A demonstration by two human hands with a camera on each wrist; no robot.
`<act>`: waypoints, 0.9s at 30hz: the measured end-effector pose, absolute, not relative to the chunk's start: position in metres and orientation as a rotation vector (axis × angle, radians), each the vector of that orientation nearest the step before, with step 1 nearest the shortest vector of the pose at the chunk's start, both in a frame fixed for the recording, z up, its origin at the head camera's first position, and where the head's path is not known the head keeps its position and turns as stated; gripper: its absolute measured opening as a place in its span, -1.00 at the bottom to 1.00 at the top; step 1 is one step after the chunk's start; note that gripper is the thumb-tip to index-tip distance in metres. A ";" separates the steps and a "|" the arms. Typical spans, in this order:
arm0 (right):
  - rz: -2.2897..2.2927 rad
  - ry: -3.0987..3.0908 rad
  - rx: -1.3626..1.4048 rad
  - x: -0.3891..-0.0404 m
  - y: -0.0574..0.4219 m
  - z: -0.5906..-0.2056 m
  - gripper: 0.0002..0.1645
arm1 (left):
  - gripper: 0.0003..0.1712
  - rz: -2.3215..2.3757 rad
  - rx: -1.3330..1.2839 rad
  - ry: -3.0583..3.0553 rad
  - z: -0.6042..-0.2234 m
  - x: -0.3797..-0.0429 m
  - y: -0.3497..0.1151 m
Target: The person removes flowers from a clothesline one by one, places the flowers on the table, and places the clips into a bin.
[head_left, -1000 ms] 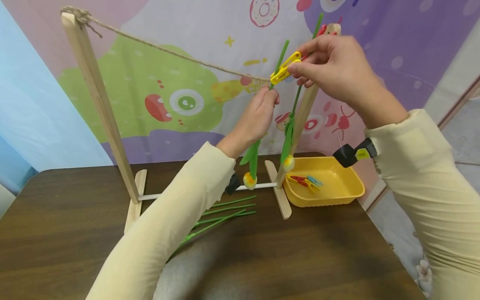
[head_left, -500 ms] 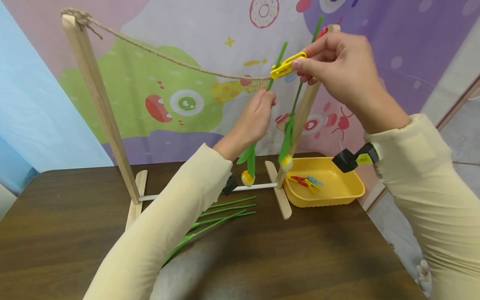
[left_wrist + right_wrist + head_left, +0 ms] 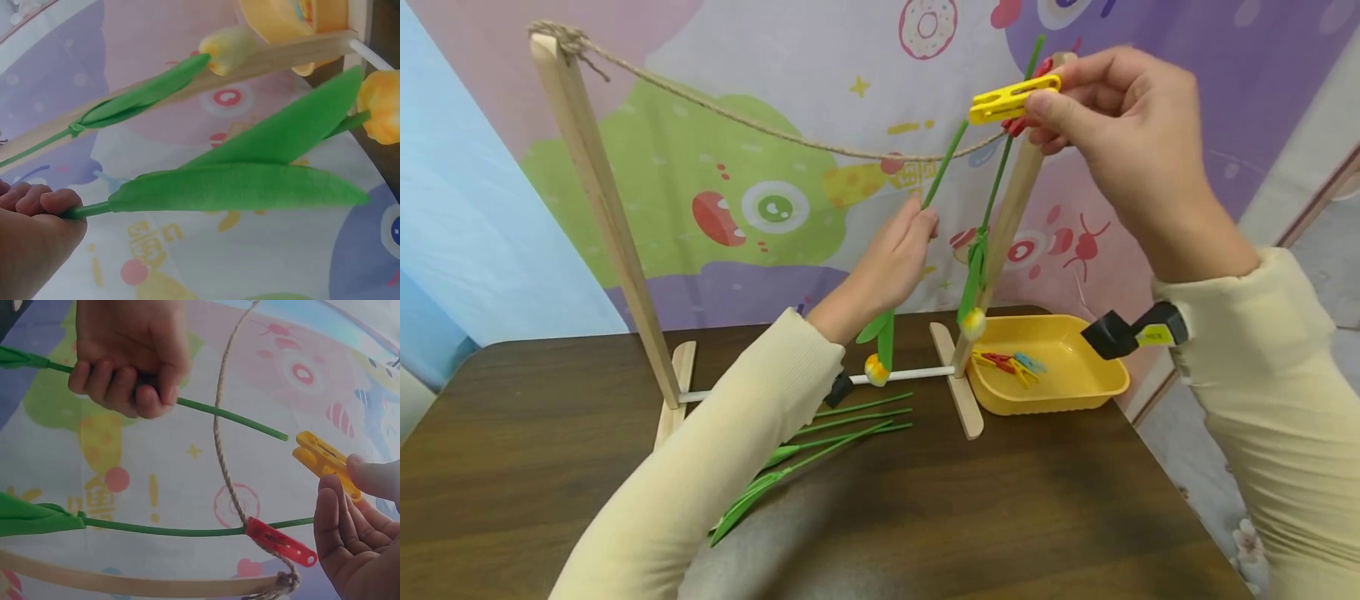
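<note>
My left hand point(image 3: 891, 258) grips the green stem of an artificial tulip point(image 3: 250, 187), which hangs head down with its yellow-orange bloom point(image 3: 877, 369) lowest. Above the fist, the bare stem end crosses the twine point(image 3: 219, 447) in the right wrist view. Between thumb and fingers my right hand point(image 3: 1138, 142) pinches a yellow clothespin point(image 3: 1013, 98), apart from both stem and twine. A second tulip point(image 3: 976, 267) hangs upside down near the right post, fixed to the twine by a red clothespin point(image 3: 281, 540).
The twine runs between two wooden posts point(image 3: 602, 217) joined by a white bar point(image 3: 917, 375). Several green tulip stems point(image 3: 850, 429) lie on the dark table point(image 3: 1000, 508). At the right a yellow basin point(image 3: 1075, 400) holds several red, yellow and blue clothespins point(image 3: 1011, 365). A cartoon cloth hangs behind.
The yellow clothespin has come off the stem and twine, moving right and up with my right hand. My left hand has lowered the tulip slightly leftward.
</note>
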State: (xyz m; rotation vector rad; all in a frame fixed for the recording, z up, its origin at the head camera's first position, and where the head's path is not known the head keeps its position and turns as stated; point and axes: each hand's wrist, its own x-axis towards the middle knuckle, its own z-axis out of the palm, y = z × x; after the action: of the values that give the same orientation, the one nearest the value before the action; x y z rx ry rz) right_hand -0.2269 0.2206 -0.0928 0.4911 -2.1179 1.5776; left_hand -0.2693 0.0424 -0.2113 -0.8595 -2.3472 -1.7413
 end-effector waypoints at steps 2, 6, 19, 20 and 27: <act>1.555 -2.147 0.464 -0.225 0.223 -0.095 -0.70 | -0.70 -1.733 -0.861 -2.361 -0.215 -0.269 0.040; 1.535 -2.196 0.430 -0.223 0.229 -0.102 -0.69 | -0.70 -1.683 -0.858 -2.420 -0.224 -0.267 0.034; 1.786 -2.160 0.406 -0.220 0.244 -0.133 -0.65 | -0.66 -1.415 -0.852 -2.684 -0.245 -0.254 0.025; 1.802 -2.157 0.406 -0.220 0.245 -0.136 -0.65 | -0.66 -1.391 -0.853 -2.700 -0.246 -0.253 0.025; 1.954 -2.068 0.428 -0.224 0.251 -0.153 -0.62 | -0.65 -1.204 -0.855 -2.803 -0.249 -0.249 0.022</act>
State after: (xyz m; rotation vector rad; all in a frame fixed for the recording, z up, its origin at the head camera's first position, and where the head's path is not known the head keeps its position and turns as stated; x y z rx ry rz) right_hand -0.2236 0.2505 -0.1535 0.4280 -2.0681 1.9539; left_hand -0.2489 0.0215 -0.2492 -0.8546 -2.8032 -1.2040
